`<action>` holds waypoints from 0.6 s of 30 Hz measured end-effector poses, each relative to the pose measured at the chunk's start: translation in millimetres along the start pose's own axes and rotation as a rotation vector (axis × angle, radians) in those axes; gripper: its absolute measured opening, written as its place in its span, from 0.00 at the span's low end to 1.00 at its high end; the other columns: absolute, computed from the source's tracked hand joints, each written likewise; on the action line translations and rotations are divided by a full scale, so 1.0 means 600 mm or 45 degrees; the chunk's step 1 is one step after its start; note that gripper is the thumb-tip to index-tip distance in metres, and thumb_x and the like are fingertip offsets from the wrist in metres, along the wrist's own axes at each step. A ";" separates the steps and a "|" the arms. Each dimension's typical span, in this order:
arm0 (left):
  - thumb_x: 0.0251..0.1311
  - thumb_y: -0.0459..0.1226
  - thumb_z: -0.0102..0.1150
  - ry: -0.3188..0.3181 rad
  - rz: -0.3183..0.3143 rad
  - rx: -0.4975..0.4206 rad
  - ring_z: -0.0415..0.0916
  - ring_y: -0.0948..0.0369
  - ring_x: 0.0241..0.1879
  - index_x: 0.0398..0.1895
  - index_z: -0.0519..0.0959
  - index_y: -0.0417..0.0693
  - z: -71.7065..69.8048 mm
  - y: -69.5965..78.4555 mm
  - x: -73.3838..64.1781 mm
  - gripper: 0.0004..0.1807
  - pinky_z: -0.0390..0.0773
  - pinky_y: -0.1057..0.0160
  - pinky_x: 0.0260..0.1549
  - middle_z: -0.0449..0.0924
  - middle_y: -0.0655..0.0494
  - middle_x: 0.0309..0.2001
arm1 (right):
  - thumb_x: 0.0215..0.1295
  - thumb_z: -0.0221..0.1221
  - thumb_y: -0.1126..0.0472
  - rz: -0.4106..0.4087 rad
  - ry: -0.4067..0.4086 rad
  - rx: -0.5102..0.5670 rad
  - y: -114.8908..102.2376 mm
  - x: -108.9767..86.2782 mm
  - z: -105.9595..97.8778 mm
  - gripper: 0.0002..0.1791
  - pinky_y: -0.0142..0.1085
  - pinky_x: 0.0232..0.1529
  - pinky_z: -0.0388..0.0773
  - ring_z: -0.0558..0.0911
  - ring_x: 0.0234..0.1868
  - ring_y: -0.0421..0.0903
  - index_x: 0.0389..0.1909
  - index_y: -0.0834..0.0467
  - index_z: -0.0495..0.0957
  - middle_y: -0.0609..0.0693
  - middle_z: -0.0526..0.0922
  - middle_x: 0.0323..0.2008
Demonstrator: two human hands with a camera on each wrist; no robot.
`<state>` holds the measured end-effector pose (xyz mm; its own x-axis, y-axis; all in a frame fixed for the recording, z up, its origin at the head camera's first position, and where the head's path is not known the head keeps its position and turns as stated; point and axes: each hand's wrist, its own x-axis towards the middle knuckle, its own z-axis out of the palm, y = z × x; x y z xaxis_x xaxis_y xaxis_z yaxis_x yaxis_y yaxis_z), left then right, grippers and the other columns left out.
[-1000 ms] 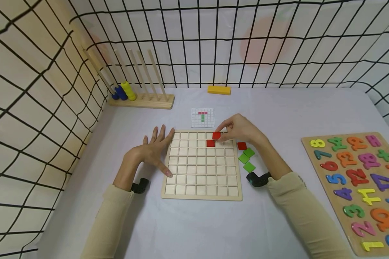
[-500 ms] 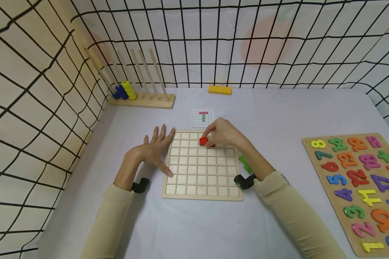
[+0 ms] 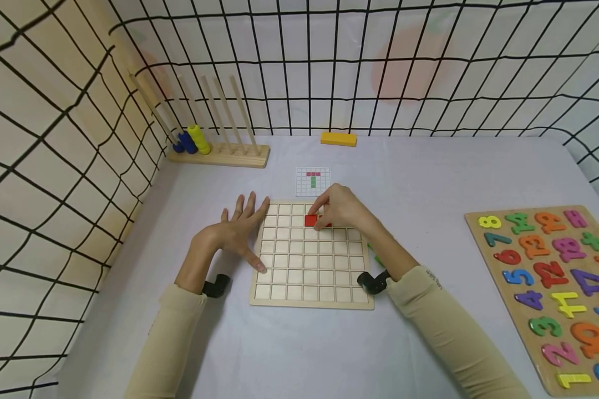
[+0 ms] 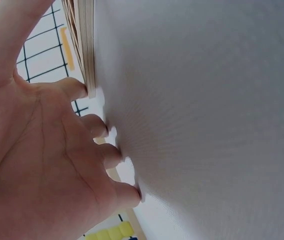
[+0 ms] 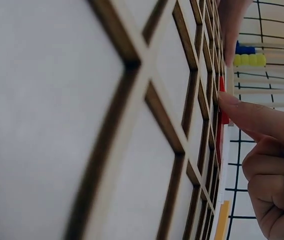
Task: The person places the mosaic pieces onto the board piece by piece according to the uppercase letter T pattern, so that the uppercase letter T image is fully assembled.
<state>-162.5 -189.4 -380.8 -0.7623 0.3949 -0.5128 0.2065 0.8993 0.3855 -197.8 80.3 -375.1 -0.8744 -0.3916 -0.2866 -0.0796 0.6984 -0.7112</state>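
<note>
My right hand (image 3: 341, 208) is over the upper part of a square wooden grid board (image 3: 310, 303). Thumb and index finger pinch a red square tile (image 3: 311, 220) at a cell in the second row. Just right of it, a second red tile (image 3: 329, 224) shows partly from under the hand. In the right wrist view the thumb touches the red tile (image 5: 225, 116) low at the grid. My left hand (image 3: 234, 233) lies spread at the board's left side, thumb and index finger on its edge. Green tiles (image 3: 378, 259) beside the board are mostly hidden by the right forearm.
Behind the board lies a small card (image 3: 301, 189) with a red and green T on a grid. A peg stand (image 3: 229, 160) with blue and yellow beads stands back left, a yellow block (image 3: 338, 139) at the back. A number puzzle board (image 3: 521, 260) lies right; black netting surrounds the table.
My right hand has moved left and slightly down with the red tile, lowering it into the cell left of the other red tile. The left hand has stayed in place.
</note>
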 end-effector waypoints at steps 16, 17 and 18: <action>0.31 0.58 0.88 -0.005 -0.005 0.012 0.06 0.40 0.79 0.84 0.25 0.54 0.000 -0.001 0.002 0.89 0.22 0.26 0.74 0.09 0.41 0.81 | 0.56 0.75 0.63 0.038 0.051 0.080 0.023 -0.012 -0.023 0.13 0.34 0.30 0.63 0.69 0.32 0.46 0.43 0.55 0.91 0.47 0.71 0.25; 0.31 0.58 0.87 -0.005 -0.005 0.013 0.06 0.40 0.79 0.84 0.25 0.54 0.000 -0.001 0.002 0.89 0.22 0.26 0.74 0.09 0.41 0.81 | 0.57 0.74 0.63 0.026 0.057 0.085 0.028 -0.016 -0.030 0.13 0.34 0.29 0.62 0.68 0.31 0.46 0.45 0.56 0.90 0.47 0.71 0.25; 0.31 0.58 0.87 -0.006 -0.005 0.012 0.06 0.40 0.79 0.84 0.25 0.54 0.000 -0.002 0.002 0.89 0.22 0.26 0.74 0.09 0.41 0.81 | 0.58 0.74 0.62 0.015 0.065 0.090 0.033 -0.020 -0.036 0.14 0.34 0.29 0.62 0.68 0.30 0.46 0.46 0.57 0.90 0.47 0.70 0.24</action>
<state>-163.8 -189.6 -381.8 -0.7602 0.3922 -0.5180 0.2091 0.9025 0.3764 -199.5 111.7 -371.7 -0.8986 -0.3511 -0.2632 -0.0369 0.6581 -0.7520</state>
